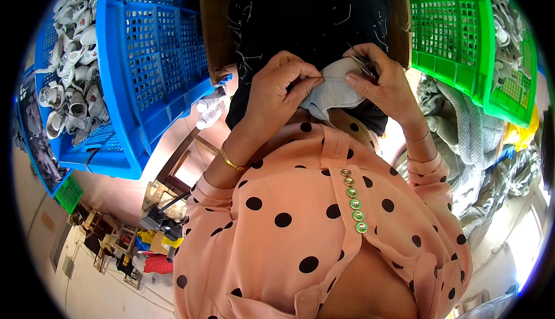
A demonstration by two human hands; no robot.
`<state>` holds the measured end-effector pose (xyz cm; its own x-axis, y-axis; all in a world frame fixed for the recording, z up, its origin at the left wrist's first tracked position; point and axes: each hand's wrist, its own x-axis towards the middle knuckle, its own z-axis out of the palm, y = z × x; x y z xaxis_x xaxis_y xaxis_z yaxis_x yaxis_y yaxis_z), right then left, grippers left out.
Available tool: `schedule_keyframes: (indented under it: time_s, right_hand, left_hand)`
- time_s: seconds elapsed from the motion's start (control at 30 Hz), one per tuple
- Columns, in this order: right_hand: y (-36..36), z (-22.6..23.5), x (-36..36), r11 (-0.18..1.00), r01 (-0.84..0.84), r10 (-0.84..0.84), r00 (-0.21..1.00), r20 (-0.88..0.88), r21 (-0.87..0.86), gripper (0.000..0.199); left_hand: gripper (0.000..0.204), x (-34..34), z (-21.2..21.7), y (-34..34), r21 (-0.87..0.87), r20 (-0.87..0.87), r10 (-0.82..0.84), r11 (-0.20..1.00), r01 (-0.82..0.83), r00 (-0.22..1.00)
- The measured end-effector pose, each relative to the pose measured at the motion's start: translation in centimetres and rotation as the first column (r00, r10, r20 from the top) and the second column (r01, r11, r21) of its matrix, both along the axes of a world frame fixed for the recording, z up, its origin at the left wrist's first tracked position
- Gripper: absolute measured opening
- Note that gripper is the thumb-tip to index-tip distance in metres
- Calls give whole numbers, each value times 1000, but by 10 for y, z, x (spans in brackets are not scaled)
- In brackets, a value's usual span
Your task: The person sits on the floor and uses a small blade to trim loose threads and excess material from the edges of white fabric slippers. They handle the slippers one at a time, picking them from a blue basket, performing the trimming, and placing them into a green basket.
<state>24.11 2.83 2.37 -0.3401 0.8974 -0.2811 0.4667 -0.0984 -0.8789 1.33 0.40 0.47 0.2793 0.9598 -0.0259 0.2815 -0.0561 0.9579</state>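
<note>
A small white and pale grey fabric piece (pixel 335 92), which looks like a shoe upper, is held between my hands above my dark lap. My left hand (pixel 274 91) is closed, thumb and forefinger pinching at its left edge by a seam; any thread there is too fine to make out. My right hand (pixel 386 82) presses its thumb on the right side of the piece. Tucked in the same hand is a pair of small metal snips (pixel 364 66), blades pointing up and left over the fabric. The fingers behind the piece are hidden.
On the left stands a blue plastic crate (pixel 124 88) beside many small white shoes (pixel 75 82). A green crate (pixel 451 36) is at the right, with grey fabric (pixel 471 125) below it. Cut threads lie on the dark cloth (pixel 300 18) over my lap, between brown cardboard-like sides (pixel 217 30).
</note>
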Motion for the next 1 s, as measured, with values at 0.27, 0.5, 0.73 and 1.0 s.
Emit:
schedule_keyframes:
  time_s: [0.27,0.5,0.73,1.0]
  right_hand:
    - [0,3,3,998,-15,10,995,104,54,47]
    - [-3,9,4,992,-81,61,979,195,97,49]
    - [0,27,-1,975,-86,62,991,120,205,46]
    - [-2,25,1,966,-96,62,988,144,239,44]
  left_hand:
    - [5,1,4,4,-5,159,-24,1000,25,987]
    - [9,14,4,-8,-357,229,192,929,-101,954]
    - [10,-13,16,4,-486,355,-59,841,238,933]
    - [21,-26,29,14,-110,-389,-417,906,408,822]
